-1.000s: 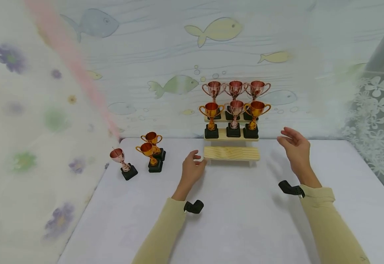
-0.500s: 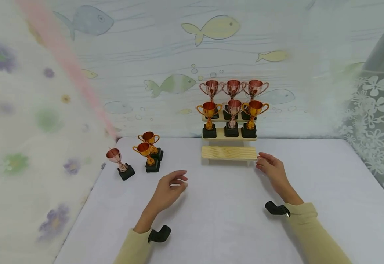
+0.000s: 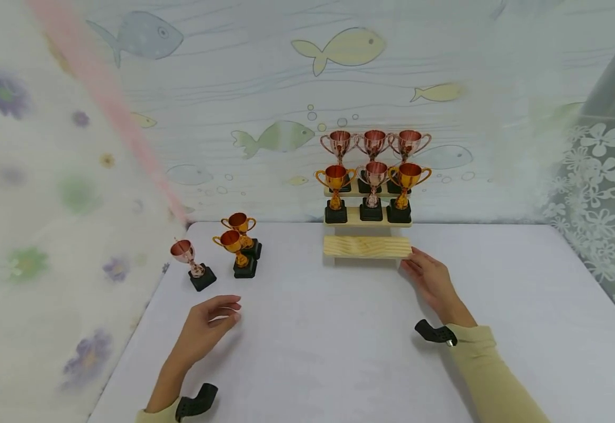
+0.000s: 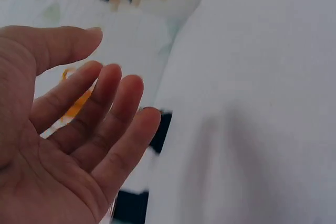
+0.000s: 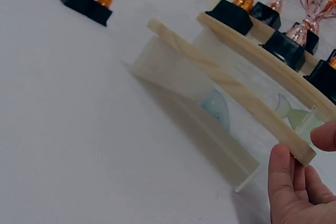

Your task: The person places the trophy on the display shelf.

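A tiered wooden display stand (image 3: 367, 247) stands against the back, its lowest plank bare. My right hand (image 3: 434, 285) holds the right end of that plank, fingers (image 5: 281, 169) against its front and underside and thumb close over its top. Small trophy cups in gold and rose, such as the gold trophy (image 3: 335, 185), stand on the upper two tiers. My left hand (image 3: 204, 332) hovers above the table at the left, fingers loosely bent with nothing in them. Beyond it stand a rose trophy (image 3: 193, 264) and two gold trophies (image 3: 241, 249).
A white cloth covers the table (image 3: 328, 352). A fish-patterned curtain (image 3: 265, 88) hangs close behind the stand. At the left side hangs a flowered sheet (image 3: 74, 235), and lace (image 3: 604, 205) hangs at the right.
My left hand has moved from beside the stand's left end back toward the lower left. My right hand has come in from the right onto the lowest plank's end. The trophies look unmoved.
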A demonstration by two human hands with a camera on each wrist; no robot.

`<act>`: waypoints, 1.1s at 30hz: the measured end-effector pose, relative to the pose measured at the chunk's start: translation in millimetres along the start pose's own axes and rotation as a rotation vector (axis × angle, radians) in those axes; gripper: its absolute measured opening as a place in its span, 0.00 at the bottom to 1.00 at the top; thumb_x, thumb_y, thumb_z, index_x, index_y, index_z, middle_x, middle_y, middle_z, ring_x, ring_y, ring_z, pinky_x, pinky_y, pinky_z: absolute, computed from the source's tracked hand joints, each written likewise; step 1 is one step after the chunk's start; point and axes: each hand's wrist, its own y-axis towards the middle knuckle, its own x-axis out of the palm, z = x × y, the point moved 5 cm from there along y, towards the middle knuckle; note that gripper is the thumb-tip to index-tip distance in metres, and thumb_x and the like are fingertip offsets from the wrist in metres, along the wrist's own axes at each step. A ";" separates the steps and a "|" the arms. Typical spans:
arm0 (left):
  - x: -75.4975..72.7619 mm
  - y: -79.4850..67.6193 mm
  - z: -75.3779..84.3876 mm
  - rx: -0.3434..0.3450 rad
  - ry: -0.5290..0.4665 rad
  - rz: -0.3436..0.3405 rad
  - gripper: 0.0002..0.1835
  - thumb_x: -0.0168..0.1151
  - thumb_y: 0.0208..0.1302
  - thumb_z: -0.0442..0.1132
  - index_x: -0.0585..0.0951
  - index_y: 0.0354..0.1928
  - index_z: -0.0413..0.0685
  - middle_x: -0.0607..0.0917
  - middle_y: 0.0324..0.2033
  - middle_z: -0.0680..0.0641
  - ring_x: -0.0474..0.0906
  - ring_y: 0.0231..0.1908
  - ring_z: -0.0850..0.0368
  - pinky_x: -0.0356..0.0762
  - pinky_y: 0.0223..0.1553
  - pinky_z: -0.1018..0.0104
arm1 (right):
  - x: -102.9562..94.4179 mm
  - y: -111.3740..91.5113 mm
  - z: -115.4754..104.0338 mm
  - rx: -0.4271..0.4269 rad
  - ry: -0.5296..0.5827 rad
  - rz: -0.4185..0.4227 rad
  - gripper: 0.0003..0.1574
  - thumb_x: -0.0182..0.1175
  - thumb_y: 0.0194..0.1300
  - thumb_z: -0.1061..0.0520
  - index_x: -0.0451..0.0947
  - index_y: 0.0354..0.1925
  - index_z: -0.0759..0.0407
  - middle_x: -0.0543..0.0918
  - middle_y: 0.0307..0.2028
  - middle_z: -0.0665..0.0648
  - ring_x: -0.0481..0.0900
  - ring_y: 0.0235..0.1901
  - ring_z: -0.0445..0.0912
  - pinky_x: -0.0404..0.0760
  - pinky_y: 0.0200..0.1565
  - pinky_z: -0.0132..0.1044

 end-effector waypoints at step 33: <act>-100.6 63.3 -23.4 0.090 -0.387 0.423 0.54 0.65 0.61 0.19 0.47 0.82 0.53 0.50 0.80 0.44 0.51 0.78 0.47 0.56 0.76 0.62 | -3.4 4.2 4.3 -0.059 -0.052 0.035 0.39 0.53 0.77 0.63 0.50 0.78 0.70 0.77 0.48 0.44 0.81 0.46 0.31 0.78 0.57 0.22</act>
